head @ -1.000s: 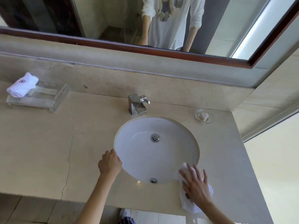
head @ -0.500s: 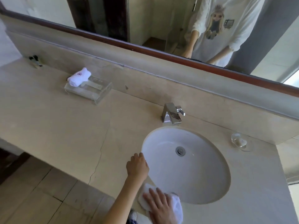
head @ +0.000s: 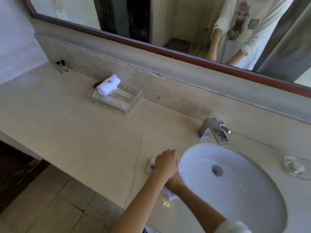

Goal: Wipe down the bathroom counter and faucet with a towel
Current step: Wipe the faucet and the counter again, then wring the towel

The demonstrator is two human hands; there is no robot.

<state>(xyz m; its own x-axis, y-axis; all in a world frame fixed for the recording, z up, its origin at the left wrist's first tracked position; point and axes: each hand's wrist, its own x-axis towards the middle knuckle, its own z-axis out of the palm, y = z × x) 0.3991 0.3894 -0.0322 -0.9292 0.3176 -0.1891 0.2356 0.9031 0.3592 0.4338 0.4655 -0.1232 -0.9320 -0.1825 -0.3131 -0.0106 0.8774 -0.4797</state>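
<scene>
The beige stone counter (head: 84, 132) holds a white oval sink (head: 252, 195), and a chrome faucet (head: 213, 130) stands behind it. A white towel (head: 149, 165) lies on the counter just left of the sink rim, mostly covered by my hands. My left hand (head: 165, 163) rests on top with curled fingers, the towel peeking out beneath its knuckles. My right hand (head: 175, 182) crosses under my left forearm and presses on the towel's near end; its fingers are hidden.
A rolled white towel (head: 108, 84) lies on a clear acrylic tray (head: 127, 105) at the back left. Small bottles (head: 62, 65) stand in the far left corner. A glass soap dish (head: 294, 167) sits right of the sink. A crack (head: 138, 157) runs across the counter.
My right hand has slid the towel leftward along the front of the sink, ending under my left hand. My view has swung left, showing more of the counter.
</scene>
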